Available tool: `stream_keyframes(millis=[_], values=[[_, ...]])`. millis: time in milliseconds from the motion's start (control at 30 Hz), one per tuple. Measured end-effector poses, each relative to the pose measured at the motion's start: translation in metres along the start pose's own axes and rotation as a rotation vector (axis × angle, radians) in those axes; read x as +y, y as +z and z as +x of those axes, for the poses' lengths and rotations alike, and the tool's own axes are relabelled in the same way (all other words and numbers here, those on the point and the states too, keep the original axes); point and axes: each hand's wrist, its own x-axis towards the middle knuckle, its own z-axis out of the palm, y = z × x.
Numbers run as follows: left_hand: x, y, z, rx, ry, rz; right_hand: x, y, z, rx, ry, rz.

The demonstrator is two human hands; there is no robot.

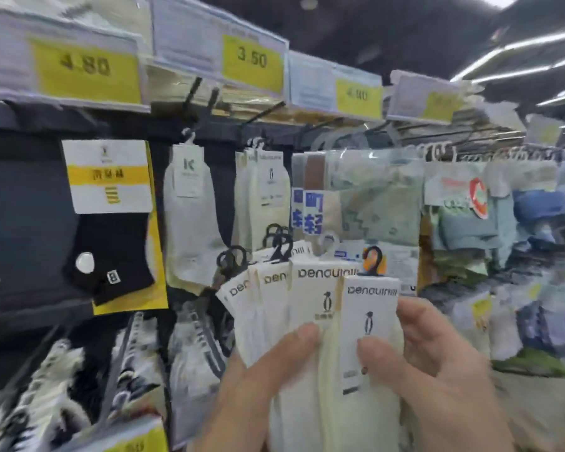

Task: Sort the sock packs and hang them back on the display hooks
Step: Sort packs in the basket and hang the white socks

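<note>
L hand grasps fanned sock packs thumb-up, R hand pinches front pack btwn thumb & fingers.

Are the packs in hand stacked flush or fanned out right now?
Fanned out: the penguin sock packs splay leftward, several card headers showing side by side. The left hand and right hand hold their lower part.
</note>
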Motion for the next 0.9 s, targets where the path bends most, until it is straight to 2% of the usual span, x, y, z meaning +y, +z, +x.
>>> stream_keyframes(millis=[33,67,133,233,300,433,533,667,800,900], values=[[0.008,0.007,-0.002,-0.157,0.049,0.006,-0.003,0.003,0.005,-0.033,-0.015,0.009],[0.015,0.014,0.005,-0.128,0.103,-0.026,-0.008,0.007,0.010,-0.059,-0.016,0.028],[0.028,0.018,0.000,-0.204,0.169,-0.083,-0.017,0.014,0.022,-0.124,-0.011,0.044],[0.040,0.016,0.012,-0.230,0.230,-0.010,-0.027,0.020,0.036,-0.183,-0.037,0.084],[0.040,0.000,0.009,-0.249,0.297,-0.050,-0.028,0.020,0.044,-0.208,-0.025,0.105],[0.045,0.010,0.024,-0.079,0.274,0.011,-0.025,0.022,0.053,-0.247,-0.002,0.167],[0.048,0.012,0.013,-0.104,0.359,0.006,-0.023,0.026,0.057,-0.277,-0.013,0.186],[0.052,0.017,0.014,-0.038,0.428,0.051,-0.018,0.027,0.063,-0.299,-0.026,0.175],[0.050,0.008,0.010,0.089,0.428,0.026,-0.009,0.023,0.085,-0.121,-0.042,0.148],[0.048,0.000,0.007,0.104,0.394,0.046,-0.002,0.026,0.114,-0.053,-0.097,-0.015]])
